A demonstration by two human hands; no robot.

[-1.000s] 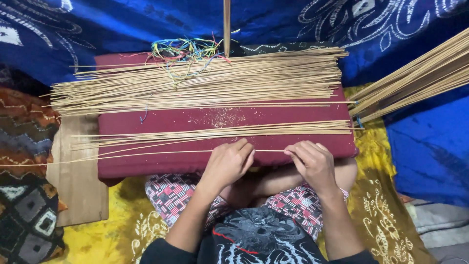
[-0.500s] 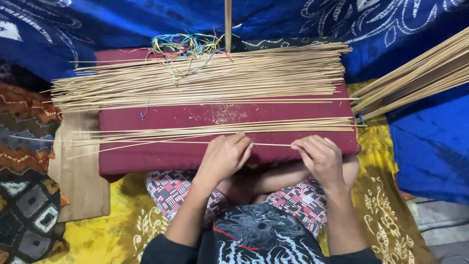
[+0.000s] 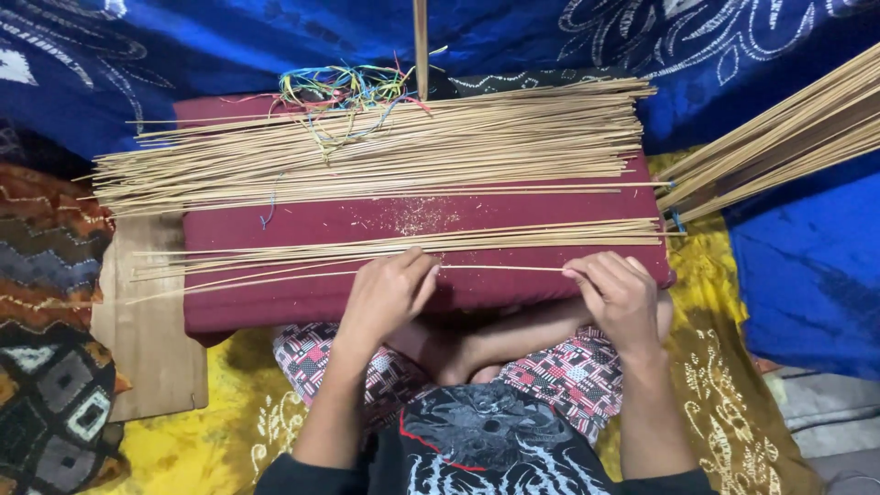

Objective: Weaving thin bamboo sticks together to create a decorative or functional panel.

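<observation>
Both hands are sliding back toward the near edge now, drawing one thin stick (image 3: 500, 268) clear of the small bundle of sticks (image 3: 394, 247). The left hand (image 3: 390, 293) is curling over the stick, fingers bent and pinching it; the right hand (image 3: 619, 295) is pinching its other end between fingertips. The stick is lying across the maroon cushion (image 3: 302, 302), just in front of the small bundle. The big pile of sticks (image 3: 367, 151) is lying farther back, coloured threads (image 3: 344, 87) tangling on top.

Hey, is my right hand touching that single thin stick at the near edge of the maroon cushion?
Touching. The head view shows the right hand's fingertips pinching the end of the thin stick, no gap visible.
</observation>
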